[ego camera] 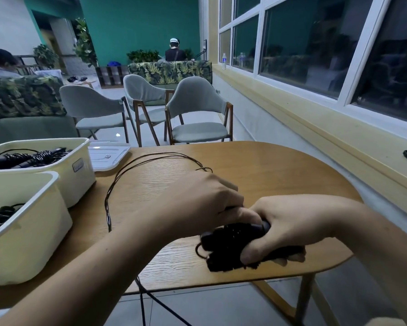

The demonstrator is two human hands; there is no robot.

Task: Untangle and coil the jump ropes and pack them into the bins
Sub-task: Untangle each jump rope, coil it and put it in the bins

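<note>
At 5 o'clock, table (268, 175) edge: handles (228, 248), black, paired, part wound.
Right hand (287, 229): clamped round handles, steadying them as a spool.
Left hand (197, 203): curled on handles' top, touching right hand; likely feeding cord.
Rope (107, 203): slack loop toward 11 o'clock, not yet wound.
Bins (21, 243): 9 o'clock, open, in reach for packing.
</note>
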